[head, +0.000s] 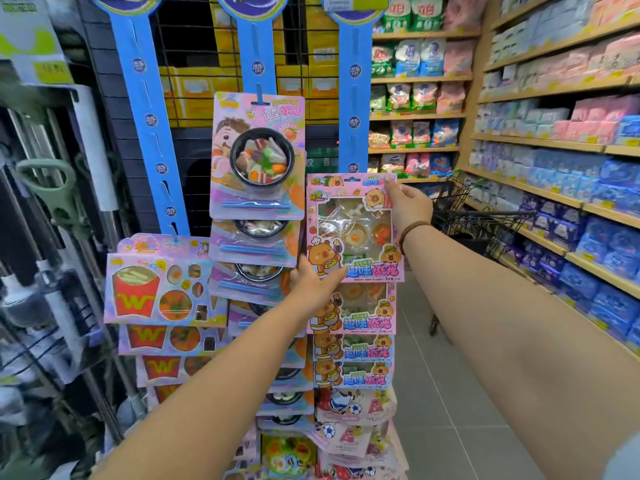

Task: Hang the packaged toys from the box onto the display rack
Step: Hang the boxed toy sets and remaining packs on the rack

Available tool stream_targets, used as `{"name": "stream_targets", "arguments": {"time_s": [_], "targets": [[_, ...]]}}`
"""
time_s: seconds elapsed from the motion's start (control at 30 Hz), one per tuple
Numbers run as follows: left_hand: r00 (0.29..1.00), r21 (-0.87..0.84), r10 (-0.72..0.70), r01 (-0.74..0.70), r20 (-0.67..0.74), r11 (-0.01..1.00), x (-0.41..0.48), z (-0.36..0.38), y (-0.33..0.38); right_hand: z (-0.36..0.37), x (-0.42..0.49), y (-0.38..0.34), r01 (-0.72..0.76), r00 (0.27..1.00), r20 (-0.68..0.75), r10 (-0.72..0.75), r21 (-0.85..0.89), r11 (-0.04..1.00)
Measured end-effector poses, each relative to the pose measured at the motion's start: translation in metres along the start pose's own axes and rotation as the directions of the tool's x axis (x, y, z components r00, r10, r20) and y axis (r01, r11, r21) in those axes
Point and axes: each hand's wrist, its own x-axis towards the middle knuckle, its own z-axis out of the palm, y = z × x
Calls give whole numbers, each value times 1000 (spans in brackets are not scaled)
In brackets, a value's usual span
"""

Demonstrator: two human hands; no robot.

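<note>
A pink capybara toy pack (353, 230) is held up against the right blue hanging strip (354, 98). My right hand (407, 202) pinches its top right corner. My left hand (313, 282) grips its bottom left corner. Below it hang more capybara packs (353, 318) on the same strip. The middle blue strip (258, 53) carries hotpot toy packs (258, 157) in an overlapping column. The left blue strip (149, 109) carries fries toy packs (156, 282). The box is not in view.
A shopping cart (481, 220) stands behind the rack on the right. Wooden shelves (554, 143) with packaged goods line the right wall. A dark metal rack with hanging tools (48, 188) is close on the left. Grey floor tiles (446, 393) lie between rack and shelves.
</note>
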Motion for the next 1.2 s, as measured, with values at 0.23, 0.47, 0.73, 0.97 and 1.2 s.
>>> {"name": "stream_targets", "arguments": {"time_s": [0.23, 0.47, 0.73, 0.97, 1.2], "targets": [[1000, -13, 19, -20, -15, 1000, -7, 5, -1, -4, -10, 21, -31, 1000, 1, 31, -60, 998], [994, -97, 45, -35, 99, 995, -17, -6, -13, -3, -18, 33, -32, 999, -47, 26, -147, 989], [954, -49, 151, -143, 260, 989, -31, -17, -38, -12, -75, 58, -17, 992, -130, -3, -153, 988], [927, -143, 183, -143, 326, 979, -53, -29, -67, -7, -148, 98, -117, 955, -291, 50, -217, 969], [923, -117, -46, 97, 381, 988, -112, -69, -138, 26, -251, 136, -258, 966, -68, 251, -140, 956]]}}
